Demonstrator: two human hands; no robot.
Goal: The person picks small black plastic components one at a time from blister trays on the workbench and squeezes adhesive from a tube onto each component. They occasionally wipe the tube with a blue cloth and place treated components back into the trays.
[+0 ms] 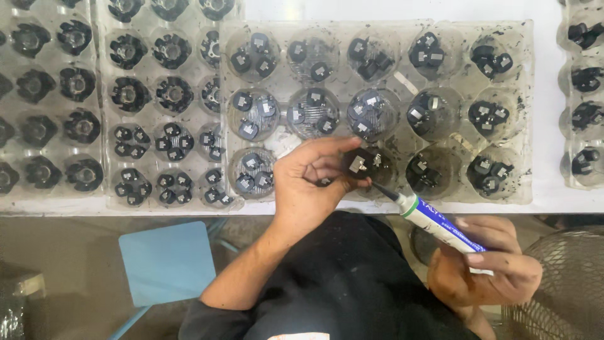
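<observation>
My left hand (311,182) pinches a small black round part (358,164) with a silver square on top, just above the front row of a clear plastic cell tray (528,113). My right hand (487,267) grips a white and blue glue tube (440,223), tilted so its dark nozzle tip touches the lower edge of the black part. The tray's cells hold small groups of similar black parts (255,113) with silver squares.
More clear trays of black parts (163,94) lie to the left, with another tray (582,82) at the right edge, all on a white table (402,9). Below the table edge are a blue stool (167,261) and a wire fan guard (566,283).
</observation>
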